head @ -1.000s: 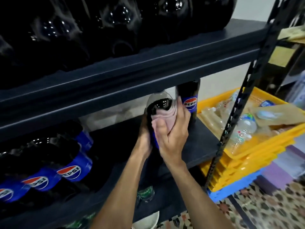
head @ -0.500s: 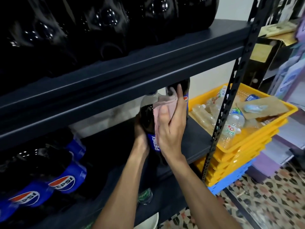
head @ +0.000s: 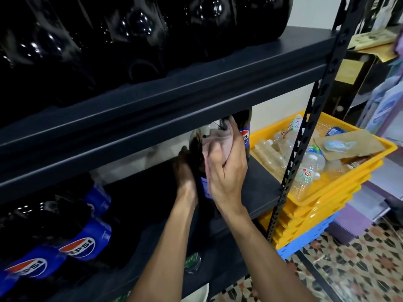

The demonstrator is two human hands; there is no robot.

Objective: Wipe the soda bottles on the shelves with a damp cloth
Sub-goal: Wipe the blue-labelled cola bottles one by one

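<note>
The soda bottle (head: 196, 149) stands on the middle shelf (head: 263, 186), near its right end and a little back from the front edge. Its neck goes up behind the front beam of the upper shelf (head: 152, 110), so its top is hidden and there is very little room above it. The left hand (head: 184, 168) grips the bottle on its left side, in deep shadow. The right hand (head: 226, 171) holds a pink cloth (head: 218, 138) and presses it on the shoulder of the bottle, with the thumb lying on the cloth and the fingers curved round it, reaching up almost to the beam.

Just behind and to the right stands a second bottle (head: 244, 136) with a Pepsi label, very close to the fingers. Between this bottle and the black upright post (head: 301, 138) the shelf board is bare. To the left of the left hand the shelf is dark and I cannot tell what is there. Further left lie more Pepsi bottles (head: 80, 247), well apart from the hands. Large dark bottles (head: 130, 40) fill the upper shelf up to its front edge.

Beyond the post, a stack of yellow baskets (head: 327, 192) sits just beside the shelf on a blue crate (head: 305, 243); the top one holds clear plastic bottles. The patterned floor (head: 359, 258) is open in front of the stack
</note>
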